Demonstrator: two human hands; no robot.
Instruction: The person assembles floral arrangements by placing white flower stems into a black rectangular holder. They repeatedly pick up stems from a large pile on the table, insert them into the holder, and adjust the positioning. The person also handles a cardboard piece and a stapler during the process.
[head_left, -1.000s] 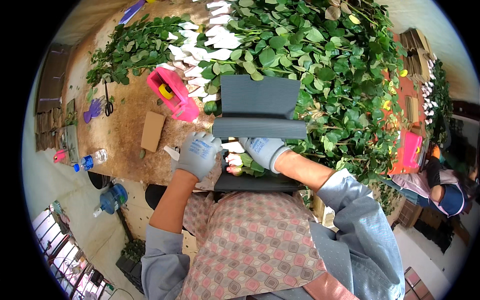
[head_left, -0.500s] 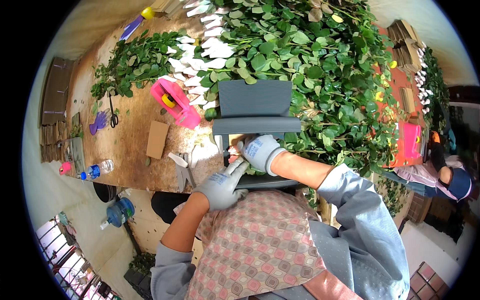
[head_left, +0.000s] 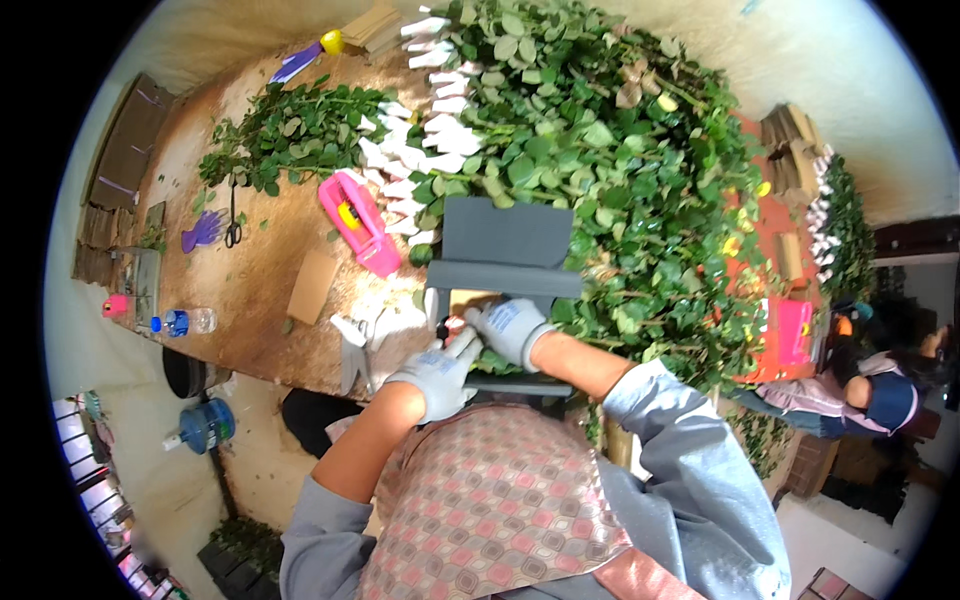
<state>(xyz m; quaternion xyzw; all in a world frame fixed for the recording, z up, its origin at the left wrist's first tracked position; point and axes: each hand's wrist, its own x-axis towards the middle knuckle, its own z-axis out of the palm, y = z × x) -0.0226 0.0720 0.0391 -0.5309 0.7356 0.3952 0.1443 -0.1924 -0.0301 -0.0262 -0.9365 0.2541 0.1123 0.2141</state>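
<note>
Both my hands wear grey gloves and work at a dark grey ribbed stand (head_left: 508,232) at the table's near edge. My left hand (head_left: 440,380) reaches in with fingers stretched out, its tips at a small pinkish flower head (head_left: 455,326). On the other side of that flower, my right hand (head_left: 512,330) is bent, knuckles up, its fingertips partly hidden; what they grip cannot be made out. Green leaves show just below the right hand, inside the stand. Left of the stand, a grey metal tool (head_left: 355,358) with a white piece on it stands at the edge.
Leafy stems (head_left: 600,170) with white-wrapped heads (head_left: 450,140) are heaped beyond the stand. A pink tape dispenser (head_left: 365,235), brown cardboard piece (head_left: 314,285), scissors (head_left: 233,225), purple glove (head_left: 203,232) and water bottle (head_left: 190,321) lie leftward. A person (head_left: 850,395) is at the far right.
The whole view has shifted and tilted slightly. Both my hands stay at the flower in the stand, with only small finger movement.
</note>
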